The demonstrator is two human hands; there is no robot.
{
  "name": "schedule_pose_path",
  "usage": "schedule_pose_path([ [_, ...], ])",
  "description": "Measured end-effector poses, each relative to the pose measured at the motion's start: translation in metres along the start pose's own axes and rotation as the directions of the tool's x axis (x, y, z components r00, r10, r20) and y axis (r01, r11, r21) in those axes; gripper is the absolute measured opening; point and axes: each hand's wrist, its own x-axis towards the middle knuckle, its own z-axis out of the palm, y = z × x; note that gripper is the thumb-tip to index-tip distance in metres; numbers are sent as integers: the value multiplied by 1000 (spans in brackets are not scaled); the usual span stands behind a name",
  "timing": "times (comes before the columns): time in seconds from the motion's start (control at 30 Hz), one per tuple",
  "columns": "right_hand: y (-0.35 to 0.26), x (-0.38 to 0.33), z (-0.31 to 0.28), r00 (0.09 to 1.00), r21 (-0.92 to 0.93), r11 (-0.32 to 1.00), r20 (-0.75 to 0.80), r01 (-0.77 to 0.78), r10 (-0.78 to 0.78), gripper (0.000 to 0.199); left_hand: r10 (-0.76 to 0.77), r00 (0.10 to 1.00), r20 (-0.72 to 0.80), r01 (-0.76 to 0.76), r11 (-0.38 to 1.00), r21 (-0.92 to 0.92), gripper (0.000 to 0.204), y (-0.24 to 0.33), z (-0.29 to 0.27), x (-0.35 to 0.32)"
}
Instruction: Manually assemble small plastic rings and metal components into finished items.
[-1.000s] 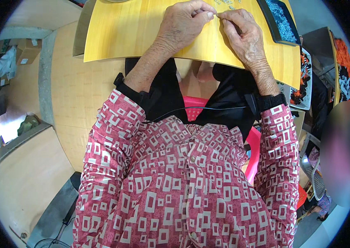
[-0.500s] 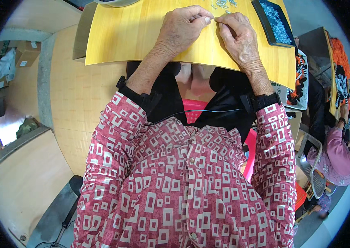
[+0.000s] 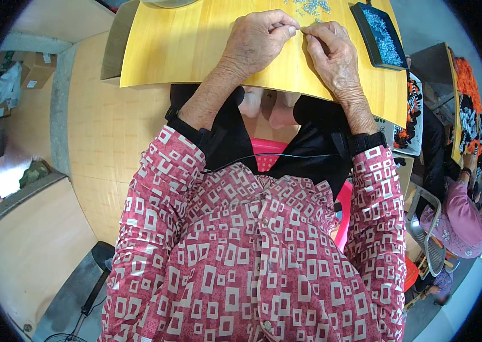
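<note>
Over the yellow wood-grain table [image 3: 178,45], both my hands meet fingertip to fingertip. My left hand [image 3: 261,43] pinches thumb against forefinger, on something too small to make out. Facing it, my right hand [image 3: 335,57] is closed in a pinch as well, and what sits between its fingertips cannot be seen. Just beyond the fingers lies a loose scatter of small silvery-blue pieces [image 3: 312,7]. To the right of my right hand stands a black tray [image 3: 368,43] filled with many similar small pieces [image 3: 384,40].
A rounded container [image 3: 168,1] shows at the table's far edge. On the right, a white tray [image 3: 416,137] holds orange and black items. Farther right, a person in pink [image 3: 460,219] works at another table with orange and black-and-white bundles [image 3: 469,80]. A cardboard box [image 3: 117,48] adjoins the table's left side.
Both hands have shifted very slightly to the right, still pinched close together. The view has moved a little, so the tray and table appear slightly displaced.
</note>
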Motion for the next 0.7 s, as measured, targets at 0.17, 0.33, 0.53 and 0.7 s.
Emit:
schedule_pose_path([
  [0.17, -3, 1, -4, 1000, 25, 999, 1, -19, 19, 15, -13, 1000, 14, 13, 1000, 18, 18, 3, -1, -1],
  [0.33, -6, 2, -5, 1000, 40, 999, -9, -3, 4, 15, -26, 1000, 12, 26, 1000, 17, 18, 4, -3, -1],
  [0.53, -7, 4, -6, 1000, 9, 1000, -5, 8, -8, 15, -88, 995, 42, 89, 996, -21, 18, 12, -8, 1],
  [0.7, 0, 1, -3, 1000, 16, 1000, -16, -8, 8, 15, -83, 996, 30, 83, 996, -14, 18, 11, -5, 0],
])
